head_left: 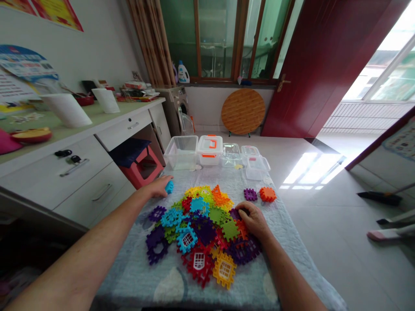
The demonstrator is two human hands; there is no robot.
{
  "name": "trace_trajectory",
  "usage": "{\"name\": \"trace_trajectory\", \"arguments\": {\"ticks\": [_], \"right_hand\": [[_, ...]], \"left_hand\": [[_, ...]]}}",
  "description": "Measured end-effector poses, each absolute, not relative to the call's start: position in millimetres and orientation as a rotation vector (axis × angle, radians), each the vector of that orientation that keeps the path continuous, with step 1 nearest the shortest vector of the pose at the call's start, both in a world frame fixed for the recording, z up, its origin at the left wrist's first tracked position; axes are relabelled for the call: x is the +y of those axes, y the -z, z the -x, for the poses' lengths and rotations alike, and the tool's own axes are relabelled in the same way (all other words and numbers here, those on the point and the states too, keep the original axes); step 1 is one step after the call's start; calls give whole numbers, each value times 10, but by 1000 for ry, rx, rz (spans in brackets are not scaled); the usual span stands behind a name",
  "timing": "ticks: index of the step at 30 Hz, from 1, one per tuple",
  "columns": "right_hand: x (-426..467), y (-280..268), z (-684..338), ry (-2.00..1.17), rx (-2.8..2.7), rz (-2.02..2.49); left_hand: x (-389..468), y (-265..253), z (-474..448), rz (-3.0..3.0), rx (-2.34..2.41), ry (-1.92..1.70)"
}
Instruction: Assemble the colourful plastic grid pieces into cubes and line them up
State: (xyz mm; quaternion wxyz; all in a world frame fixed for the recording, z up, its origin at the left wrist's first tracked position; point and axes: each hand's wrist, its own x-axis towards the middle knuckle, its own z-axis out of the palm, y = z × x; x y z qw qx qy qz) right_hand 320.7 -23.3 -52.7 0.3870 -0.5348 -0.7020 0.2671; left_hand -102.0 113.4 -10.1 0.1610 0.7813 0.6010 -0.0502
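Observation:
At the left side of the cloth-covered table, my left hand point(159, 186) closes its fingers on a light-blue interlocking plastic tile point(169, 187), which its fingers partly cover. My right hand point(252, 217) is at the right edge of a heap of coloured interlocking tiles point(205, 231), fingers curled round a purple tile point(234, 214). Red, yellow, green, orange, blue and purple tiles overlap in the heap, some with white lattice windows. Beyond my right hand lie a separate purple tile point(250, 195) and what looks like a stack of orange tiles point(267, 194).
Along the table's far edge stand an open clear bin point(181, 152), a lidded box with orange clips point(210, 150) and smaller clear containers point(256, 166). A pink stool point(142, 164) and a white desk point(123, 123) are at the left. A round wooden tabletop point(243, 111) leans on the wall.

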Motion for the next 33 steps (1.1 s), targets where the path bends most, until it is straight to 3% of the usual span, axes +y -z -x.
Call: {"name": "trace_trajectory", "arguments": {"ticks": [24, 33], "right_hand": [[-238, 495, -3213, -691, -1792, 1359], [-238, 503, -3208, -695, -1775, 1361]], "left_hand": [[1134, 185, 1158, -2212, 1702, -60], [405, -206, 992, -2436, 1715, -431]]}}
